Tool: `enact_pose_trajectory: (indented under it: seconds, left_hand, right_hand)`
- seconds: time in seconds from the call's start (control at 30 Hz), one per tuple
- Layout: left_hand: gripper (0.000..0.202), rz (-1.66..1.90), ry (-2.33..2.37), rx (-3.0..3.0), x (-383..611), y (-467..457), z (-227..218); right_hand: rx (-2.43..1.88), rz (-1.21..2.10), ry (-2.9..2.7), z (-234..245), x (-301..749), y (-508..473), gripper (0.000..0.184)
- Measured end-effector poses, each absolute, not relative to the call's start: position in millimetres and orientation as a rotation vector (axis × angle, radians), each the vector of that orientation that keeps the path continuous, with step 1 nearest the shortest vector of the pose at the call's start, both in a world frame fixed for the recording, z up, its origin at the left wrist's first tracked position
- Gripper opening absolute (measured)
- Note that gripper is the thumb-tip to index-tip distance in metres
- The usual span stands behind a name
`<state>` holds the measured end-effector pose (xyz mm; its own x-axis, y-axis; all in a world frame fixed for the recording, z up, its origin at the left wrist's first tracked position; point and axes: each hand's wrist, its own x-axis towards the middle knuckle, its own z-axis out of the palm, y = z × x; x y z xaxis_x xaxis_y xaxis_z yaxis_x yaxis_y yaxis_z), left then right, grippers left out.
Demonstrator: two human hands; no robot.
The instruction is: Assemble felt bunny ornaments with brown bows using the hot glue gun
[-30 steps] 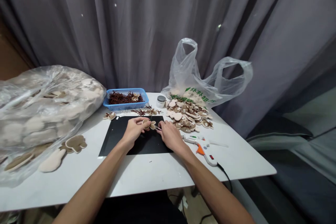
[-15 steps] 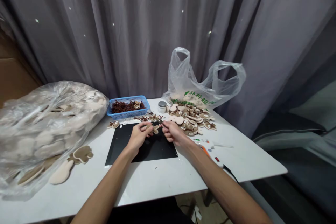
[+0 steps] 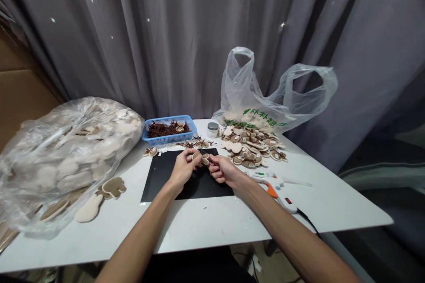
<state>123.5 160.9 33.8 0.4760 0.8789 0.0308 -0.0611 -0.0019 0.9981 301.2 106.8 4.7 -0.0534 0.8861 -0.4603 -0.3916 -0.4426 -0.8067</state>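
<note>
My left hand [image 3: 186,166] pinches a small brown felt piece with cream edges and rounded, ear-like lobes [image 3: 205,159], held above a black mat [image 3: 159,181]. Close against it on the right is my right hand [image 3: 223,170], its fingers closed on a thin dark tool [image 3: 203,152] that looks like tweezers; most of the tool is hidden. Several dark brown bows [image 3: 187,144] lie just beyond the mat. Right of my right hand is a heap of brown and cream felt pieces [image 3: 254,147], many bearing bows and small white labels.
A blue basket [image 3: 169,141] of brown bows stands behind the mat, beside a grey-lidded jar [image 3: 212,130]. A clear bag of felt pieces [image 3: 76,159] fills the left. A plastic carrier bag [image 3: 275,97] stands back right. A white and orange glue gun [image 3: 274,190] with a cord lies right.
The view has shifted, so the table things appear farther right and slightly higher. My right hand has brought the tool's tip in against the felt piece in my left hand.
</note>
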Motion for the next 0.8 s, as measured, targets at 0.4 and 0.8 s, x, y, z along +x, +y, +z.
enact_pose_trajectory:
  seconds: [0.4,0.8]
  left_hand:
    - [0.062,0.917,0.774,1.381,120.8,162.7,33.1]
    - [0.058,0.818,0.734,1.405,123.2,157.3,36.1]
  right_hand:
    - [-1.218,1.766,-0.632,27.5,292.6,95.6,0.039]
    - [-1.234,1.690,-0.642,27.5,291.9,94.4,0.036]
